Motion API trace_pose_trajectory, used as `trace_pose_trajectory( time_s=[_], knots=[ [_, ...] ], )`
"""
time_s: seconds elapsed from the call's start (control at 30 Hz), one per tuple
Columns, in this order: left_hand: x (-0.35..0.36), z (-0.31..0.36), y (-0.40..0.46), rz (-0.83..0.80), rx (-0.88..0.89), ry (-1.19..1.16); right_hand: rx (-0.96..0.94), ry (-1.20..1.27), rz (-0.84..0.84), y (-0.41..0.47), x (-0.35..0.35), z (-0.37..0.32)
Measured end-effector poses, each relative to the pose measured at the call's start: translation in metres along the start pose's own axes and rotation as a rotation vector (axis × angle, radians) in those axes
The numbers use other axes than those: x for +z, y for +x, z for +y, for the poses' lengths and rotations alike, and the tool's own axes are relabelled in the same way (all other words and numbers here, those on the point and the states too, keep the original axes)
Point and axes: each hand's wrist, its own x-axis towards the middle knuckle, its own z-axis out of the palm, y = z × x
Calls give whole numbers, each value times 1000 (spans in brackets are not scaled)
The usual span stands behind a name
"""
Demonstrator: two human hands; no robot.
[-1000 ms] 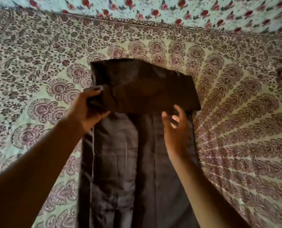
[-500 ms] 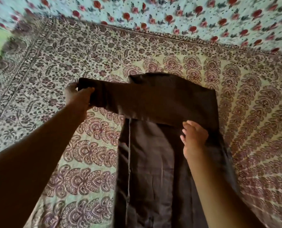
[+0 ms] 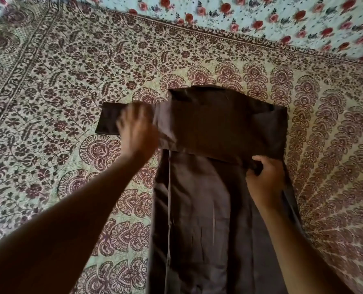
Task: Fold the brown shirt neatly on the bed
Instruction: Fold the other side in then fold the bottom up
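The brown shirt [image 3: 214,187] lies flat on the bed, a little right of the middle, its long body running from the near edge of the view away toward the far side. Across its far end a sleeve [image 3: 197,128] is laid sideways as a broad band, and the cuff end of that band sticks out to the left, resting on the patterned bedspread [image 3: 49,92].

The left hand [image 3: 137,132] lies on the sleeve where it leaves the shirt's body, fingers spread and flat on the cloth; it is blurred, so I cannot tell whether it presses or just touches. The right hand [image 3: 265,179] is at the near edge of the band, toward the shirt's right side, its fingers curled together and pinching a fold of the brown cloth.

The bedspread carries dark floral borders and fan-shaped motifs around the shirt. Beyond its far edge lies a pale blue sheet [image 3: 282,18] printed with red roses.
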Motion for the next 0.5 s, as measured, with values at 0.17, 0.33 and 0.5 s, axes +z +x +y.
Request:
trace_pose_trajectory(
  time_s=[0.17,0.33,0.5],
  knots=[
    [58,72,-45,-243,685,171,-102,-457,-22,-7,-7,16],
    [82,97,-46,-248,720,299,-342,-504,-21,7,-7,29],
    [80,74,-34,-174,568,301,-348,-233,-32,3,-28,36]
  ],
)
